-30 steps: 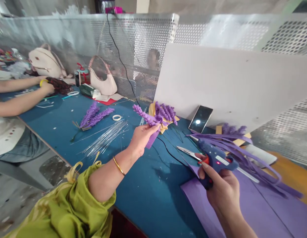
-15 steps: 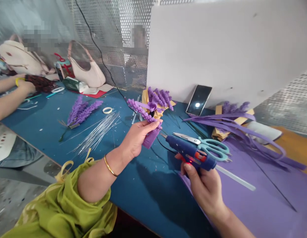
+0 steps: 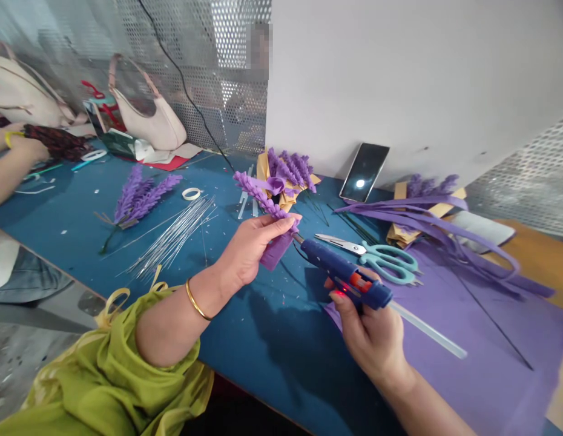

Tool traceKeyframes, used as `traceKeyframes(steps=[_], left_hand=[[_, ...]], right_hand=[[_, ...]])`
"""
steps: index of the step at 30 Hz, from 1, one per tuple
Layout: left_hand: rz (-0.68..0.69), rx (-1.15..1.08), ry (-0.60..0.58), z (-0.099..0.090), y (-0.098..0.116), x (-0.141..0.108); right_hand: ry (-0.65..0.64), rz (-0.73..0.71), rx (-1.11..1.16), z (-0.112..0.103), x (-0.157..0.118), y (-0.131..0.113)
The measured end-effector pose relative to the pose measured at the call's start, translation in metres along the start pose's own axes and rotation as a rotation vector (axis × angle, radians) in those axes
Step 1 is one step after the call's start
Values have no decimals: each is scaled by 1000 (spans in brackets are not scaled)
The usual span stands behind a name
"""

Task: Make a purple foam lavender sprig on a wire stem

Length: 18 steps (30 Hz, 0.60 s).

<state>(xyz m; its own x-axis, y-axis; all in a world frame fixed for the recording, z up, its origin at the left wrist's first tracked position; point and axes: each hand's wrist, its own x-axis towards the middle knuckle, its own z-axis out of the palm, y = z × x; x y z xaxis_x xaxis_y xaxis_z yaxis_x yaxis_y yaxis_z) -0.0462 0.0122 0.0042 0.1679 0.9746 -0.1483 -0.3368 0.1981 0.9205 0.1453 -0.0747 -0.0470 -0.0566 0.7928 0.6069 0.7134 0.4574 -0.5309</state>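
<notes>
Left hand (image 3: 252, 245) pinched on purple flower spike (image 3: 258, 195) over blue table (image 3: 238, 327), partly hidden by grip; right hand (image 3: 376, 336) wrapped round glue gun (image 3: 325, 257), nozzle contact unclear. Perforated metal screen (image 3: 202, 60) behind; backpack (image 3: 18, 88) cut off left.

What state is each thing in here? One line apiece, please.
Left hand, pinching the flower spike
Flower spike, held at its lower end
Right hand, gripping the glue gun
Glue gun, red light lit, nozzle near the spike's base; contact unclear
Glue stick, sticking out of the gun's rear
Scissors, lying unheld
Phone, tilted, screen dark with a bright spot
Wires, loosely bunched
Tape roll, lying flat
</notes>
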Motion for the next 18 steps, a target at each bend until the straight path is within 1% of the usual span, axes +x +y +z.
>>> traceKeyframes(steps=[8, 18], left_hand=[[-13, 3, 3, 0, -1, -1], [-19, -14, 18, 2, 1, 0]], right_hand=[[16, -34, -69, 1, -5, 5], [19, -40, -65, 1, -6, 5]])
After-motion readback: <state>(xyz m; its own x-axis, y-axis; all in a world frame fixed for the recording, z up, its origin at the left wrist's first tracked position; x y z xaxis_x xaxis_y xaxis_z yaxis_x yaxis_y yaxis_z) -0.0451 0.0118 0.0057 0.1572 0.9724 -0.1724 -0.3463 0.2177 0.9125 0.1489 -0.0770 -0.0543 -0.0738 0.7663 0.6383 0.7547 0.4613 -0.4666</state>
